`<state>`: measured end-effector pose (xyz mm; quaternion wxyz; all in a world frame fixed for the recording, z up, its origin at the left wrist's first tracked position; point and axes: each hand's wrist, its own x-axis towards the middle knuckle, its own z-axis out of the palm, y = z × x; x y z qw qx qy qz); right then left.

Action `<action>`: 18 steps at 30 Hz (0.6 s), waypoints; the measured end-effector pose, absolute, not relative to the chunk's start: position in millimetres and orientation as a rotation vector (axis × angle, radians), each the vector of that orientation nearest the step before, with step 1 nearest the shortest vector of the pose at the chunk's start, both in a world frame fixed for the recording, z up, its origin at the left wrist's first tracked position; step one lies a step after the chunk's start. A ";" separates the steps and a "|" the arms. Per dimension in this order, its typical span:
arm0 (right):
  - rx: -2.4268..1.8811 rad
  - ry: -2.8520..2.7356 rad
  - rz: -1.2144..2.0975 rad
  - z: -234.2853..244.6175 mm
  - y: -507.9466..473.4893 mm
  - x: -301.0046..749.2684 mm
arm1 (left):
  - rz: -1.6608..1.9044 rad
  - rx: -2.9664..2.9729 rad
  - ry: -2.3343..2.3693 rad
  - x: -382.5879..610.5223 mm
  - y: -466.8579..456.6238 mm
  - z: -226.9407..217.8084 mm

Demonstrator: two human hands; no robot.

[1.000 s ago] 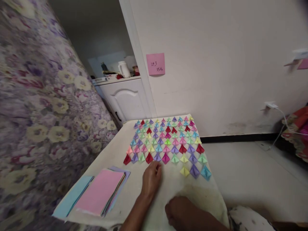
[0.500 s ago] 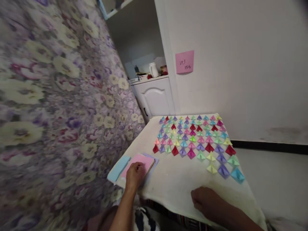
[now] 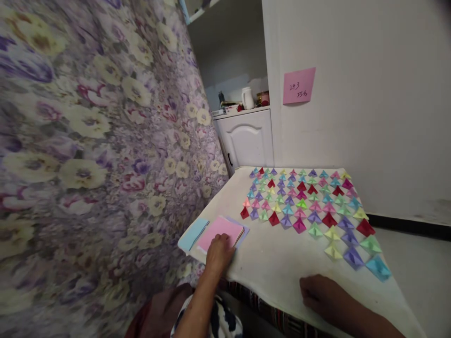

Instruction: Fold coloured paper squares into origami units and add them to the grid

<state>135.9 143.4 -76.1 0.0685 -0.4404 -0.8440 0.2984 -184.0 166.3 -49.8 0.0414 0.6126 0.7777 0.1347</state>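
A stack of square pink paper (image 3: 219, 230) lies at the left front of the table. My left hand (image 3: 220, 253) reaches over its near right corner with fingers bent and closed on the paper's edge. Beneath the pink paper, lilac sheets (image 3: 243, 235) stick out on the right, and light blue paper (image 3: 194, 233) lies to the left. My right hand (image 3: 317, 293) rests closed near the table's front edge, with nothing visible in it. Beyond both hands, rows of small folded paper pieces (image 3: 299, 225) in many colours cover the far and right parts of the table.
The table (image 3: 271, 263) has a pale cover. A purple floral curtain (image 3: 148, 155) hangs along the left. Behind stands a white cabinet (image 3: 248, 141) with a white jug (image 3: 247, 98) on its shelf. A pink note (image 3: 299, 87) with handwriting is stuck to the wall.
The view has turned left, so everything sits farther right. My left hand has shifted toward the stack's near right corner, its fingers lower over the edge. My right hand stays closed on the table.
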 end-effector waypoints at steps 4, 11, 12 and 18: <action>-1.347 -2.540 0.898 -81.2 145.0 135.9 | 0.345 1.854 2.412 -180.9 166.3 -48.4; -1.352 -2.550 0.900 -80.6 145.0 135.5 | 0.306 1.817 2.441 -181.7 164.3 -43.1; -1.354 -2.551 0.894 -80.4 145.0 135.6 | 0.299 1.803 2.447 -181.9 164.4 -43.6; -1.349 -2.562 0.893 -81.1 146.0 137.2 | 0.307 1.744 2.446 -185.5 167.2 -48.0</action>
